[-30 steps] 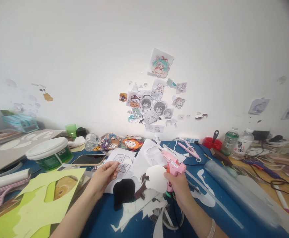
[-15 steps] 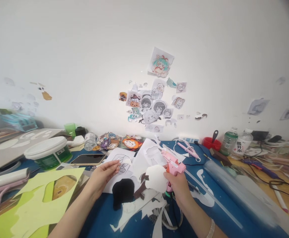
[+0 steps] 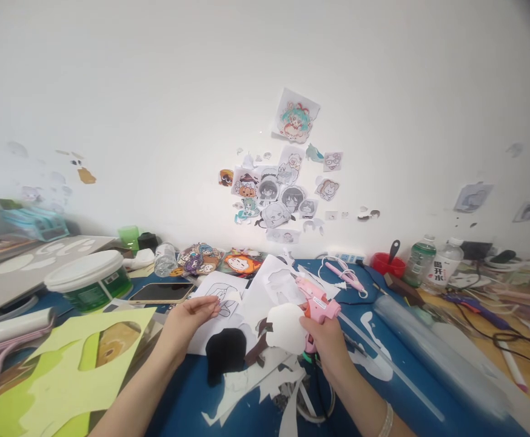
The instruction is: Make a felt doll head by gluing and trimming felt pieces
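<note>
My right hand (image 3: pixel 324 337) is closed round the handle of a pink hot glue gun (image 3: pixel 317 300), its nozzle pointing up and left. A clear glue stick (image 3: pixel 390 364) sticks out of the back of the gun. My left hand (image 3: pixel 196 315) is closed in a pinch, with a small pale cutout (image 3: pixel 232 303) at the fingertips, over a line drawing (image 3: pixel 222 285) on white paper. Between my hands are a rounded white cutout (image 3: pixel 285 328) and a black cutout (image 3: pixel 225 355). White scraps (image 3: pixel 242 382) lie in front of them.
Left are yellow-green sheets (image 3: pixel 87 370), a phone (image 3: pixel 160 293), a lidded tub (image 3: pixel 85 279) and a pink-handled roller (image 3: pixel 10 343). Right are a clear plastic roll (image 3: pixel 438 352), bottles (image 3: pixel 442 264) and a red container (image 3: pixel 387 265). Drawings (image 3: pixel 274 188) hang on the wall.
My left hand has shifted very slightly, still pinched over the drawing. The glue gun and my right hand are practically still.
</note>
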{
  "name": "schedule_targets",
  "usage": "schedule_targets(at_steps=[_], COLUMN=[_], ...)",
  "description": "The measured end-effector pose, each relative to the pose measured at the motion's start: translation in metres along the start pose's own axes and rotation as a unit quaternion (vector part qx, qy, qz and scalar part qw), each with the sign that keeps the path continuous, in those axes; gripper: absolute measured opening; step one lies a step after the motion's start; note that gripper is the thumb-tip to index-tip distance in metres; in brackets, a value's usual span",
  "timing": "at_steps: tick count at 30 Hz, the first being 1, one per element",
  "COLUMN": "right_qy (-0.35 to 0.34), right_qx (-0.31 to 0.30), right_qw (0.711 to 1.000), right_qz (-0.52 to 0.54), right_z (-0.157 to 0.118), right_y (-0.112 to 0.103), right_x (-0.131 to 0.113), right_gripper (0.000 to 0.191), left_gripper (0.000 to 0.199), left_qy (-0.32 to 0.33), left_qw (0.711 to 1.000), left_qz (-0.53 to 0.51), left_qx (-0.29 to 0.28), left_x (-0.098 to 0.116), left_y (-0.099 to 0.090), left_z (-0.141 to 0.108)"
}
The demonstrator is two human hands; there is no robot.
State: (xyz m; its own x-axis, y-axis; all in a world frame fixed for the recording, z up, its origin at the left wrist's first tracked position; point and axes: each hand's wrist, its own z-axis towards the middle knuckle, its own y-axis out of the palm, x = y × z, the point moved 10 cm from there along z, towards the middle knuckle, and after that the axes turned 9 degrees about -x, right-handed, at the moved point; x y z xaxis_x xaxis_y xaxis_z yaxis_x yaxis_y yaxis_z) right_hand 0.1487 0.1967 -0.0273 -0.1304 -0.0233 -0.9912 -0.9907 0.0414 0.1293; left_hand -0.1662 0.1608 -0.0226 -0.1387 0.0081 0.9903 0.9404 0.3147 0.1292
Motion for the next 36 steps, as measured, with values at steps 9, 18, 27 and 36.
schedule_targets(at_steps=[9, 18, 27, 36], right_qy=[-0.004, -0.001, -0.005, -0.016], right_qx=[-0.008, -0.011, -0.006, -0.01], right_qw=[1.0, 1.0, 1.0, 1.0], right_qz=[-0.018, -0.004, -0.014, -0.003], right_z=[0.003, 0.004, 0.008, 0.006], right_y=[0.0, 0.001, 0.0, 0.003], right_x=[0.002, 0.004, 0.009, 0.006], right_gripper=[0.025, 0.027, 0.029, 0.026], left_gripper=[0.031, 0.035, 0.035, 0.036], left_qy=[0.028, 0.033, 0.045, 0.047], left_qw=[0.991, 0.975, 0.95, 0.967], left_qz=[0.132, 0.217, 0.308, 0.245], left_qx=[-0.009, -0.019, -0.034, -0.045], left_x=[0.007, 0.005, 0.003, 0.001], left_y=[0.002, 0.003, 0.005, 0.004], left_z=[-0.002, 0.002, 0.01, 0.013])
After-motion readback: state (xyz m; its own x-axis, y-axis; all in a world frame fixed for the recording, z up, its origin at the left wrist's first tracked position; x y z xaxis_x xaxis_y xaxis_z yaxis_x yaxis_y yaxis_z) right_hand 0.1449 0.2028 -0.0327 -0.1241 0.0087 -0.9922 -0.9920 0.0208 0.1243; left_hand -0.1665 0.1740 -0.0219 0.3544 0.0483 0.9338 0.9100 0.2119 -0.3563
